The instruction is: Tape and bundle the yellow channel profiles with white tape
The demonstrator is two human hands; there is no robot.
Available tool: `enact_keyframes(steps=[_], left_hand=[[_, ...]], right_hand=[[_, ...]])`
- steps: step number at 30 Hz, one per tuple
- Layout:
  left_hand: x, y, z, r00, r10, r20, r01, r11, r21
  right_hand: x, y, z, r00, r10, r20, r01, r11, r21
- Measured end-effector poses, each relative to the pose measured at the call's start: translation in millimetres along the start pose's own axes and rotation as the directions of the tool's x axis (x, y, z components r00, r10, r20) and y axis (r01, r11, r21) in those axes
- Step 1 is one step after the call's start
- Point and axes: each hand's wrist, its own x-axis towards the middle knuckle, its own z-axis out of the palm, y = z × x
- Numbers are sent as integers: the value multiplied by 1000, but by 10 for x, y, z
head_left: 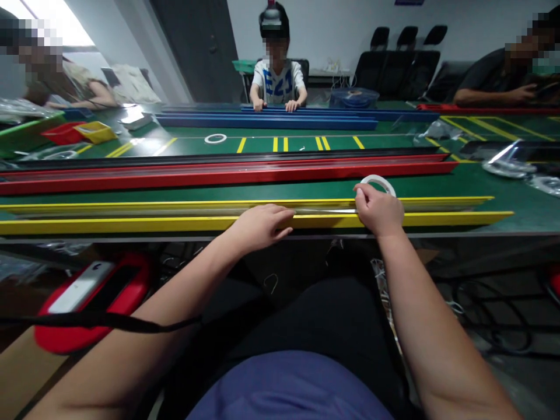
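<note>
A long yellow strip [131, 223] lies along the near edge of the green table [437, 186], with a second yellow strip [131, 205] just behind it. My left hand [262, 224] rests flat on the near strip, fingers stretched out. My right hand [378, 209] is closed on a white tape roll [380, 182], held just above the strips. A thin clear band of tape [326, 210] runs from the roll toward my left hand.
Long red strips [219, 175] and a black one lie behind the yellow ones, blue strips [262, 122] farther back. A person opposite rests both hands on the blue strips. Other people sit at far left and right. Another tape roll [216, 138], red and yellow bins [81, 133].
</note>
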Motion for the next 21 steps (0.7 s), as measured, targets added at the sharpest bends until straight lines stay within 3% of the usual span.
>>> enact_keyframes(steps=[7, 21], left_hand=[[-21, 51, 80, 964, -260, 53, 252, 960, 123], [-186, -157, -66, 912, -398, 98, 377, 909, 176]], right_hand=[[-10, 1, 4, 1000, -5, -4, 5, 1000, 2], [-1, 4, 10, 1000, 8, 11, -8, 1000, 11]])
